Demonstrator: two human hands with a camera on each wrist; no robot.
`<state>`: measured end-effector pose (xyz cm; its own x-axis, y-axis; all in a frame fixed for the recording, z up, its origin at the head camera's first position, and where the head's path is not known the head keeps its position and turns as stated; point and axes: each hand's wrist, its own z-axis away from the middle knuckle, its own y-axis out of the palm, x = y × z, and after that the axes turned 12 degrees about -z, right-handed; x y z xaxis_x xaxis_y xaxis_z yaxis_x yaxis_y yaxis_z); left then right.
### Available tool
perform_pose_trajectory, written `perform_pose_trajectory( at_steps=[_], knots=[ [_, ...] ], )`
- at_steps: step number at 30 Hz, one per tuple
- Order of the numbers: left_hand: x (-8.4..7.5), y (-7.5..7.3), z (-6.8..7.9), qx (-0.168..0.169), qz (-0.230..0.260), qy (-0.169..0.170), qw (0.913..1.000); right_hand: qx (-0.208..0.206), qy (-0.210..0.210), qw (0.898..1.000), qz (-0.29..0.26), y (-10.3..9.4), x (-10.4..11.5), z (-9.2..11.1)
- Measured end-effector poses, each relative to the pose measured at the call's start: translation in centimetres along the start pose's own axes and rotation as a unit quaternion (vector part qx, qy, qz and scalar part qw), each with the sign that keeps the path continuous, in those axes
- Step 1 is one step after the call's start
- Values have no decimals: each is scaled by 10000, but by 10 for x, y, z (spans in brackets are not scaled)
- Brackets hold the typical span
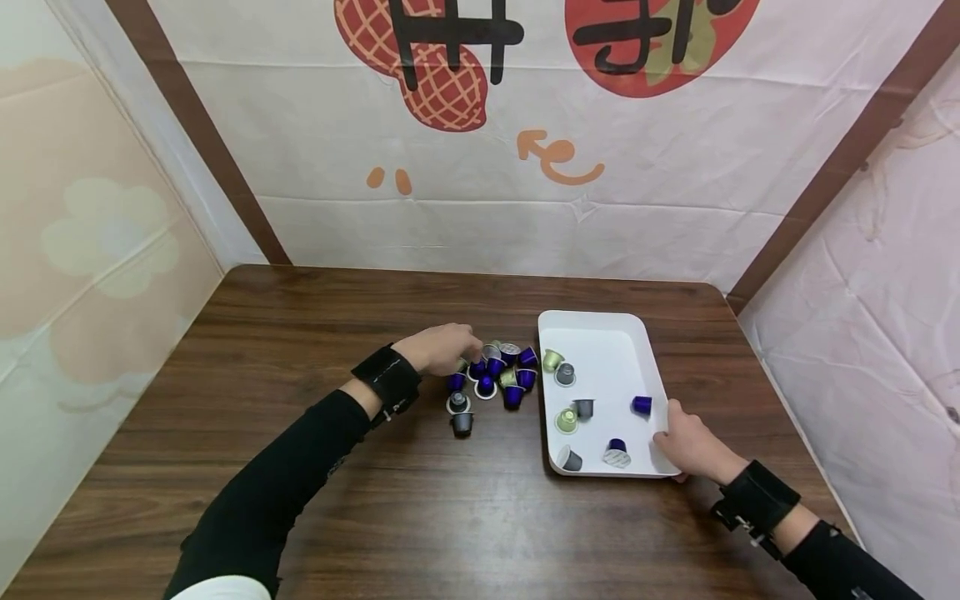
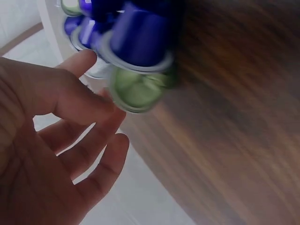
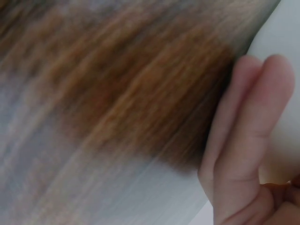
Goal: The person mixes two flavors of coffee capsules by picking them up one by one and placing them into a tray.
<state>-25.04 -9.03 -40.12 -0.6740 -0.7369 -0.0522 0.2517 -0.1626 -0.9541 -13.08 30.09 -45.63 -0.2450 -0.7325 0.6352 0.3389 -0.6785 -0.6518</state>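
My left hand (image 1: 441, 347) is at the left side of a pile of coffee capsules, blue, green and grey. In the left wrist view, its thumb and a finger pinch at the rim of a green coffee capsule (image 2: 137, 89), beside a larger-looking blue capsule (image 2: 140, 40); the other fingers curve loosely. With my right hand (image 1: 693, 443) I grip the lower right edge of a white tray (image 1: 618, 350). The right wrist view has that hand's fingers (image 3: 243, 136) lying along the tray's side.
On the tray lie two green capsules, including one (image 1: 567, 420) near its left edge, several grey ones and two blue ones (image 1: 641, 405). A dark grey capsule (image 1: 462, 424) lies at the near end of the pile. Printed cloth (image 1: 465, 167) hangs behind the wooden table (image 1: 420, 517).
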Motion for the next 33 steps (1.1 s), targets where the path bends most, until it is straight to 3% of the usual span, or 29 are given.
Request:
perform_pose_trajectory(
  at_steps=[9,21,28,33],
  knots=[
    [11,14,3,-224,168,-184,9994,-1,-37,10000,40,-1,2,0],
    [13,20,5,-199,22,-300,9993,0,16,10000,62,1,3,1],
    [15,25,7,-20,-34,-404,9992,-1,135,9999,25,2,3,0],
    [17,23,11,-143,32,-411,9990,5,122,9999,47,2,4,-1]
  ],
)
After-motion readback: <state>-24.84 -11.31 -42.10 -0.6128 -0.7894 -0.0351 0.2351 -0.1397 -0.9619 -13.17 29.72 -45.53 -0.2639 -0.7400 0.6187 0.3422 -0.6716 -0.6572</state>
